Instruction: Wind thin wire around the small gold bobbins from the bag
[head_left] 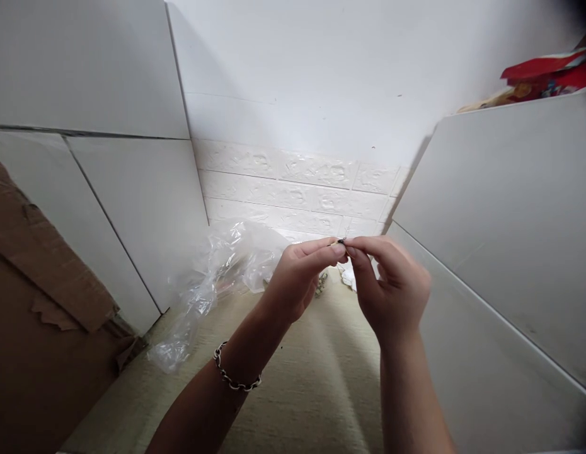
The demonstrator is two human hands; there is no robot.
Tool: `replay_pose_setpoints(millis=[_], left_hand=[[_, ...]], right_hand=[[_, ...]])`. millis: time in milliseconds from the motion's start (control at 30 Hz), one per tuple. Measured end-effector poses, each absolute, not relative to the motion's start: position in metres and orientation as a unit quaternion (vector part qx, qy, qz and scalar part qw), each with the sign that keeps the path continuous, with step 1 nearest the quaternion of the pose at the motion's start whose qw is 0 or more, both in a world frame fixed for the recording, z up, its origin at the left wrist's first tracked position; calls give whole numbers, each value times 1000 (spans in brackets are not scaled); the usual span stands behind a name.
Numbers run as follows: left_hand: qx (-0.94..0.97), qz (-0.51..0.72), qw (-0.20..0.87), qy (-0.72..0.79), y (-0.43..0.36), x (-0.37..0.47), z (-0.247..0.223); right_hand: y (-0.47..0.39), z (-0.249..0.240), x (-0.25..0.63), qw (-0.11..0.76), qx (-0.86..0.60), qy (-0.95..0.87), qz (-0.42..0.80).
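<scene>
My left hand [301,271], with a chain bracelet [231,383] on its wrist, is closed in a pinch. My right hand [394,284] pinches close beside it, thumb and forefinger together. Between the fingertips of both hands is a small dark thing with a yellowish edge [341,242], too small to name. Partly behind my left hand lie greenish bits [322,285] on the pale surface. A white scrap [348,275] shows between the hands, its far side hidden by my right one.
A crumpled clear plastic bag [217,271] lies left of my hands. Torn brown cardboard [47,265] leans at the left, before white panels [137,208]. A white brick-patterned wall [293,183] closes the back. At right stands a grey-white cabinet [505,221] with red packaging [548,79] on top.
</scene>
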State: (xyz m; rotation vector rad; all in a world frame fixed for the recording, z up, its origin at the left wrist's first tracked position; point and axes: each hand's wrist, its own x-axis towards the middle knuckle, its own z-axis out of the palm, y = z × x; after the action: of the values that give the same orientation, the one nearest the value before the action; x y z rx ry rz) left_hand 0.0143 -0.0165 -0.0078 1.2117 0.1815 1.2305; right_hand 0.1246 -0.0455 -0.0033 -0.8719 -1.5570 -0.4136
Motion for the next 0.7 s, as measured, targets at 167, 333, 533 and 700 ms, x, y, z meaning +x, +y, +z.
replay_pose_setpoints(millis=[167,333,533,700], left_hand=[[480,525,701,52,-16,17,-12],[444,511,733,64,-16,18,-14],[439,524,728,59,-10,22,-16],[436,524,727,84,-6,24,-19]], right_hand=[[-45,-4,124,618,-380,-663,-185],[-43,-6,124,615,-392,-643,-235],[-41,-7,126,559,-424,-658,-274],[-38,-9,127,511,-448,-673,-292]])
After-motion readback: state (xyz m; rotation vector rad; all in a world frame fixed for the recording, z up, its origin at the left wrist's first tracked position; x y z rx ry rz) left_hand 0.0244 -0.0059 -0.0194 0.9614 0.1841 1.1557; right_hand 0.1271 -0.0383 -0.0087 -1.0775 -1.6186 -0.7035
